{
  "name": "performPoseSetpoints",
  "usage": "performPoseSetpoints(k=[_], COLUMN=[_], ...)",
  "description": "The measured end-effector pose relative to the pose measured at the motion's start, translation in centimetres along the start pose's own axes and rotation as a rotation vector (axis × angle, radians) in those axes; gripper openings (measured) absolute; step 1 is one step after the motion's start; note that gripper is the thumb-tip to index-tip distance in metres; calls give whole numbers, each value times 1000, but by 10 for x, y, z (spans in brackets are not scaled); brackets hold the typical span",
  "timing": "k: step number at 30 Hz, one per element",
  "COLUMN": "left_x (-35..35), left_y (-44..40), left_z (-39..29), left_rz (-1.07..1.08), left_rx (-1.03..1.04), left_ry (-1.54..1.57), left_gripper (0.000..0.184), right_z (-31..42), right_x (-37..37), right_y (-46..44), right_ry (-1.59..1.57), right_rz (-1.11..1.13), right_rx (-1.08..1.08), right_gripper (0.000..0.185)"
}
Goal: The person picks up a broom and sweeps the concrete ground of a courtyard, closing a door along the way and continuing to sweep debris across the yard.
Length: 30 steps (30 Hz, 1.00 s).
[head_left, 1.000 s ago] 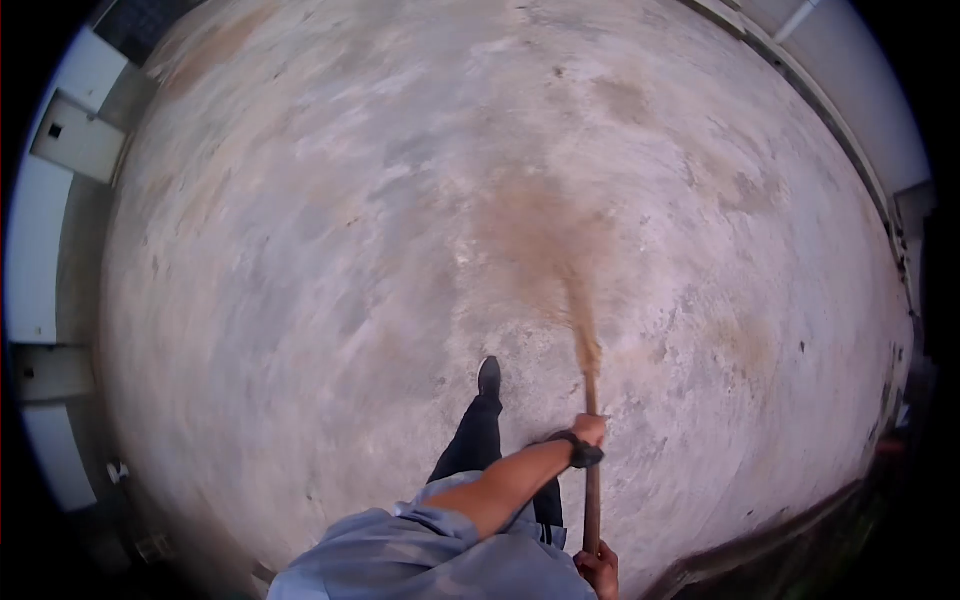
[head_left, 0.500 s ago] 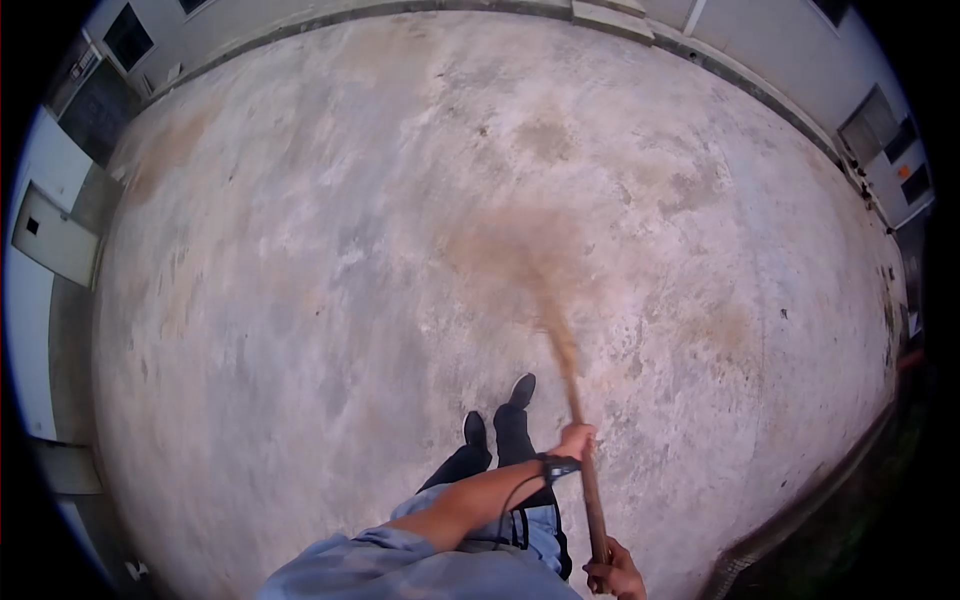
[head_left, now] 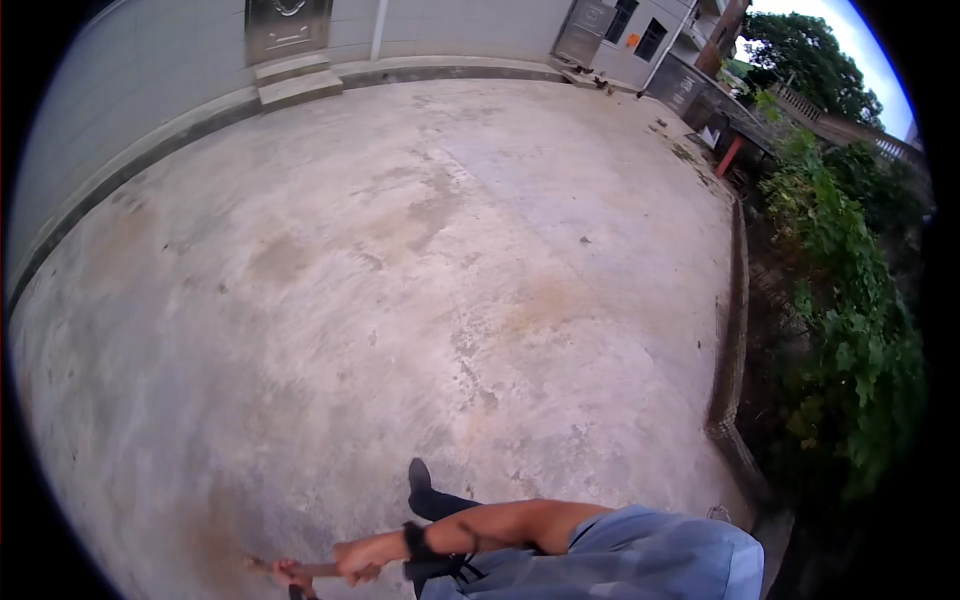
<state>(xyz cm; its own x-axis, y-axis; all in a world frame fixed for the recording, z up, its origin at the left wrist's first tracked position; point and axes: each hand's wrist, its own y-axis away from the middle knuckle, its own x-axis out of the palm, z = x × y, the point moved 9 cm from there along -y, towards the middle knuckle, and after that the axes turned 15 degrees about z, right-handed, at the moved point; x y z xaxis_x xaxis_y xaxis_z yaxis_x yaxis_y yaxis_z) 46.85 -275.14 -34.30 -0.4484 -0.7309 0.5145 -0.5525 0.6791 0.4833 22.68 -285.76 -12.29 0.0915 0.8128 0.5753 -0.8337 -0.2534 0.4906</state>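
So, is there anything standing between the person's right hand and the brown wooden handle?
Nothing visible does. The bare right hand directly grips the brown wooden handle, and the bare left hand grips it farther left in the picture, closer to the blurred brown brush.

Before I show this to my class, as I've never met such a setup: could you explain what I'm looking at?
There is no machine here, just a person working by hand. One camera, worn on the head, looks forward and down; its wide, rounded lens seems to bend the scene.

At the bottom, the left hand and right hand both grip the handle of what looks like a broom. Its far end is a brown blur.

The pale ground has brownish stains and a few small dark bits. Green plants grow along the right edge.
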Motion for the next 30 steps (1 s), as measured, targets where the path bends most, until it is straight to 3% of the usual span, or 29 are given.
performPoseSetpoints(k=[2, 6, 8, 10, 11, 12, 14, 15, 16, 17, 19, 23, 26, 28, 30], left_x=[15, 97, 155, 221, 255, 286, 344, 349, 397, 421, 467, 568, 616, 631, 641], left_y=[-26, -68, -77, -69, -59, -48, -25, -31, -15, -5, -1, -18, -18, -3, 1], left_z=[4, 51, 90, 131, 153, 179, 239, 296, 280, 293, 307, 334, 351, 340, 291], left_rz=[-73, -40, 42, 113, 124, 120, 91, 80, 73, -12, 88, 691, 747, 727, 677], left_rx=[-48, -200, -299, -403, -460, -517, -629, -697, -726, -808, -859, -947, -1010, -1089, -1054], left_ry=[-17, 1, 15, 17, 5, 3, 14, 158, -89, -131, -271, -644, -597, -449, -335], left_gripper=[23, 22, 21, 21, 21, 21, 21, 16, 16, 12, 10, 13, 12, 12, 10], right_z=[42, 26, 22, 0, -12, -8, -19, -11, -25, -61, -66, -30, 28, 46, 69], right_x=[-4, -73, -118, -156, -162, -161, -162, -147, -137, -128, -109, -129, -142, -129, -115], right_y=[-2, -30, 39, 108, 151, 201, 278, 305, 319, 324, 313, 281, 293, 299, 302], right_ry=[16, -43, -55, -188, -272, -429, -307, -455, -541, -670, -866, -905, -883, -793, -686], right_rz=[-37, -48, -105, -171, -143, -282, -496, -589, -666, -799, -896, -983, -1137, -1086, -1137], right_rx=[37, 2, -24, -128, -63, -19, 53, 8, -8, -50, -252, -435, -486, -414, -329], right_gripper=[12, 19, 21, 9, 25, 41, 46, 41, 39, 39, 33, 19, 18, 22, 35])
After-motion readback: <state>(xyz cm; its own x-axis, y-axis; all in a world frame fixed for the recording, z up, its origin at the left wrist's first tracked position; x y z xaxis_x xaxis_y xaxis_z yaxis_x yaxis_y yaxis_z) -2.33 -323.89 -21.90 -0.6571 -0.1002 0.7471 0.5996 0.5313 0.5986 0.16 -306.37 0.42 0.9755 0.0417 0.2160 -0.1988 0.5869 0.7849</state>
